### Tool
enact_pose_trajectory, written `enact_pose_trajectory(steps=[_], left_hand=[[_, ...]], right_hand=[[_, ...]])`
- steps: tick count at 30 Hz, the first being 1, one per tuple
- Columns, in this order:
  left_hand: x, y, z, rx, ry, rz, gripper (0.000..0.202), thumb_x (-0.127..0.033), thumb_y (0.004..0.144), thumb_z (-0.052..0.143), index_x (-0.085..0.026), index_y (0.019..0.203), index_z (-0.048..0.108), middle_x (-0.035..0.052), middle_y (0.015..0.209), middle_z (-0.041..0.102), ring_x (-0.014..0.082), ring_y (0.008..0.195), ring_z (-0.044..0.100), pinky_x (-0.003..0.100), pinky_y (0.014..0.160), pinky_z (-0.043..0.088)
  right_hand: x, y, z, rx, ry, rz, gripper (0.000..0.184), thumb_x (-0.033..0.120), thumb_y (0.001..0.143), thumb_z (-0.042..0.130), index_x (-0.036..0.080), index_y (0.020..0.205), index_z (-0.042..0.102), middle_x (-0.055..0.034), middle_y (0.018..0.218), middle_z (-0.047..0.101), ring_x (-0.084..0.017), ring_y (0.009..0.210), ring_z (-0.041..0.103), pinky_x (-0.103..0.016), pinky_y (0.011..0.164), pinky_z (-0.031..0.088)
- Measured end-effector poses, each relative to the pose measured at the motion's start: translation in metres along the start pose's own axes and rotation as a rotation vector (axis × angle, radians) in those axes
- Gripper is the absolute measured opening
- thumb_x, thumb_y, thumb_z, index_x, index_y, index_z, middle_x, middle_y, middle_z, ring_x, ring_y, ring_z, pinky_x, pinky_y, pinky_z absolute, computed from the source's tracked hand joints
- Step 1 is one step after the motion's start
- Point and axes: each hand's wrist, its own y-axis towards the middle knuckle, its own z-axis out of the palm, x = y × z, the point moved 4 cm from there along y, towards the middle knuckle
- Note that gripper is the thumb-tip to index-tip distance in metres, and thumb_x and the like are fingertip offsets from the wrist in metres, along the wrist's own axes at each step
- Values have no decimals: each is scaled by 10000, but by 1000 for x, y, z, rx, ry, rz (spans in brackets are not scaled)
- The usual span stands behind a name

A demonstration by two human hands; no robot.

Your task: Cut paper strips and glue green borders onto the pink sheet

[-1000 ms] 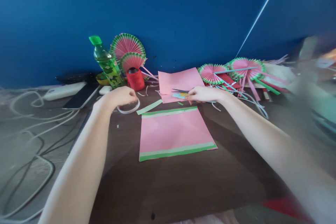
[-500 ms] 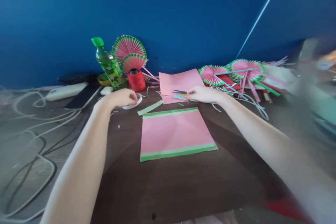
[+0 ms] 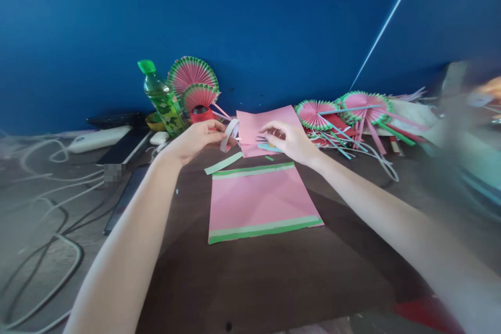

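A roll of white tape (image 3: pixel 229 134) stands raised on its edge in my left hand (image 3: pixel 201 138), held between the thumb and fingers. My right hand (image 3: pixel 287 140) hovers at the loose pink sheet (image 3: pixel 270 120), fingers bent and apart, with nothing visible in them. Just under it lie scissors (image 3: pixel 270 146), partly hidden by the hand. Closer to me, a pink sheet with green-striped edges (image 3: pixel 264 195) lies flat on the dark table. Beyond its far edge is a pale green paper strip (image 3: pixel 223 163).
A green bottle (image 3: pixel 162 99), a red spool (image 3: pixel 201 113) and pleated pink paper fans (image 3: pixel 192 75) stand at the back left. More fans (image 3: pixel 364 107) and paper strips lie at the back right. Cables (image 3: pixel 74 240) and a phone (image 3: pixel 125 198) are at left.
My left hand has lifted the tape roll off the table and moved it right. My right hand has shifted slightly left, its fingers now raised off the scissors.
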Motion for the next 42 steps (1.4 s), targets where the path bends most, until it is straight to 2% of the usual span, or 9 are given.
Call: enact_pose_trajectory(steps=[5, 9, 11, 18, 21, 28, 33, 35, 42], left_hand=[[6, 5, 22, -34, -145, 28, 119, -178, 722, 615, -137, 813, 550, 79, 786, 694, 189, 740, 666, 363, 760, 512], [11, 9, 17, -308, -140, 111, 107, -138, 728, 571, -147, 816, 513, 54, 761, 686, 162, 702, 654, 324, 708, 510], [12, 10, 12, -367, -102, 133, 99, -129, 719, 564, -146, 809, 526, 34, 707, 670, 147, 640, 637, 302, 666, 501], [12, 15, 14, -171, -264, 105, 66, -128, 739, 541, -125, 794, 578, 17, 660, 616, 113, 613, 596, 277, 682, 498], [11, 14, 18, -162, -281, 103, 54, -115, 749, 536, -131, 788, 569, 16, 664, 614, 113, 618, 590, 292, 703, 502], [10, 13, 26, -143, -330, 119, 43, -112, 760, 538, -144, 786, 550, 3, 691, 612, 111, 661, 598, 309, 763, 491], [8, 11, 31, -108, -332, 158, 52, -115, 779, 524, -149, 807, 552, 5, 706, 627, 110, 678, 605, 305, 780, 490], [8, 11, 30, -131, -338, 166, 39, -118, 782, 528, -148, 798, 547, 6, 705, 635, 111, 676, 612, 300, 775, 493], [15, 16, 21, -250, -403, 124, 24, -119, 795, 532, -125, 812, 548, 63, 826, 685, 141, 701, 651, 297, 695, 513]], right_hand=[[13, -5, 8, -51, 7, -181, 299, 121, 777, 482, 215, 1045, 577, -71, 1120, 572, -173, 999, 579, -349, 870, 482], [9, -6, 12, -44, -31, -182, 344, 97, 769, 462, 220, 1070, 575, -63, 1185, 571, -191, 1159, 504, -391, 1003, 407], [4, -5, 14, -41, -20, -133, 342, 92, 767, 455, 204, 1065, 580, -68, 1177, 583, -190, 1140, 523, -387, 997, 415], [-15, -2, 19, -17, 32, 8, 318, 63, 703, 460, 175, 960, 610, -90, 1201, 576, -203, 1103, 552, -379, 937, 446], [-19, -2, 21, 39, 34, 31, 270, 76, 688, 469, 178, 878, 631, -89, 1280, 517, -219, 1180, 495, -397, 962, 412], [-16, -4, 26, 189, 188, 65, 336, 115, 717, 462, 184, 993, 642, -73, 1171, 608, -194, 1078, 559, -386, 905, 430], [-12, -5, 27, 250, 129, 99, 341, 144, 741, 490, 197, 1039, 646, -58, 1162, 628, -204, 1109, 543, -417, 977, 372], [-14, -4, 25, 230, 88, 100, 348, 143, 745, 491, 189, 1055, 641, -68, 1173, 621, -206, 1099, 554, -407, 975, 382], [-41, 1, 5, -85, -288, 207, 361, 102, 711, 513, 145, 1048, 635, -123, 1173, 600, -271, 1151, 506, -457, 984, 374]])
